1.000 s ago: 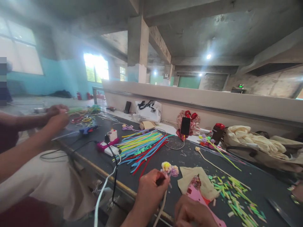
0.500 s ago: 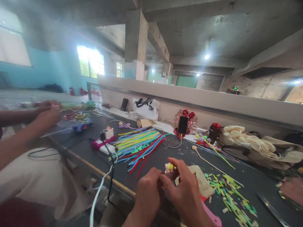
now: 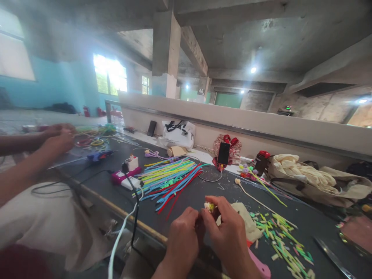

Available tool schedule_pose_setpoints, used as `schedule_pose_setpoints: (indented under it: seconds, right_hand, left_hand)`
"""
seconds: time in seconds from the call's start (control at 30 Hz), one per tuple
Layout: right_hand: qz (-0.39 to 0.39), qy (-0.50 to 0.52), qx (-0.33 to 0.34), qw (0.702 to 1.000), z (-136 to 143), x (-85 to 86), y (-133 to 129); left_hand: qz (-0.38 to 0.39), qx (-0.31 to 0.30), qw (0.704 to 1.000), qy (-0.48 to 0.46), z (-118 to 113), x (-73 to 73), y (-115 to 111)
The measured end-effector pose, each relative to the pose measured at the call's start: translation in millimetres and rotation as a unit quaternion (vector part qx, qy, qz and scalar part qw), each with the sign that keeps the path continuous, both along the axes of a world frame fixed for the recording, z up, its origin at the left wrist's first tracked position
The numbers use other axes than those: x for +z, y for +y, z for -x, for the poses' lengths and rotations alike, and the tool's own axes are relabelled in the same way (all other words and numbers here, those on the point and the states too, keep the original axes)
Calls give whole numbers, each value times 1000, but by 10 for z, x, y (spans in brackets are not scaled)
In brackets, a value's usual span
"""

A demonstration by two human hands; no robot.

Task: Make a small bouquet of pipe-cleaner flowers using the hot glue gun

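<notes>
A small fuzzy flower (image 3: 208, 207), white, yellow and lilac, is pinched between the thumb and forefinger of my right hand (image 3: 225, 228). My left hand (image 3: 184, 234) is closed right beside it, fingertips meeting the right ones; whatever it grips is hidden behind the fingers. Under my hands lies a cream cloth or paper piece (image 3: 247, 223). A pink handle (image 3: 259, 265) sticks out by my right wrist, the rest of it covered. Many short cut bits of pipe cleaner (image 3: 279, 236) are scattered to the right.
Long coloured pipe cleaners (image 3: 171, 176) are piled behind my hands, beside a power strip (image 3: 130, 180) with cables over the table edge. A phone (image 3: 223, 153) leans upright on a bag. Metal tweezers (image 3: 334, 255) lie right. A co-worker's hands (image 3: 59, 137) work at left.
My right thumb and forefinger have closed further over the flower, so less of it shows. My left hand stays beside it. The view has shifted very slightly.
</notes>
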State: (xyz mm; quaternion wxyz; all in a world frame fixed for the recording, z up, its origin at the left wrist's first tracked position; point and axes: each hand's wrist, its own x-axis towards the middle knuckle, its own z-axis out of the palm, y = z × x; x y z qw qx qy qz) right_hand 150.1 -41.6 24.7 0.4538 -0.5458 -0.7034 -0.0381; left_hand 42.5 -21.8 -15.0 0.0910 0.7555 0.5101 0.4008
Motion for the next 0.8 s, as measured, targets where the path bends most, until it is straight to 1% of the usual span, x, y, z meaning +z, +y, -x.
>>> schedule_pose_setpoints:
  seconds: [0.17, 0.3, 0.37, 0.43, 0.53, 0.57, 0.6, 0.63, 0.7, 0.73, 0.77, 0.8]
  right_hand:
    - [-2, -9, -1, 1000, 3, -28, 30]
    - [22, 4, -20, 1000, 4, 21, -4]
    - [24, 32, -39, 998, -27, 53, -65]
    - [19, 82, -45, 995, -85, 47, -143]
    - [27, 154, -52, 986, -174, -69, -234]
    - [30, 164, -57, 984, -192, -128, -248]
    - [30, 166, -61, 984, -200, -190, -252]
    - [27, 162, -63, 984, -200, -248, -248]
    - [27, 152, -51, 987, -179, -336, -224]
    - [33, 150, -39, 987, -164, -360, -209]
    - [38, 151, -24, 988, -150, -371, -195]
    - [41, 152, -5, 988, -138, -371, -183]
  left_hand:
    - [6, -12, 1000, -15, 1, 2, -3]
    - [38, -25, 998, -45, 20, 60, -12]
    - [55, -23, 997, -53, 33, 106, -9]
    - [66, -5, 996, -65, 46, 154, 1]
    - [108, 8, 985, -133, 55, 216, 27]
    - [137, -8, 976, -170, 55, 233, 35]
    - [177, -35, 960, -213, 52, 248, 42]
    - [223, -72, 937, -260, 48, 262, 47]
    - [310, -143, 868, -360, 37, 285, 47]
    - [339, -166, 833, -404, 32, 294, 43]
    - [357, -178, 804, -441, 29, 300, 39]
    - [363, -181, 785, -468, 26, 304, 34]
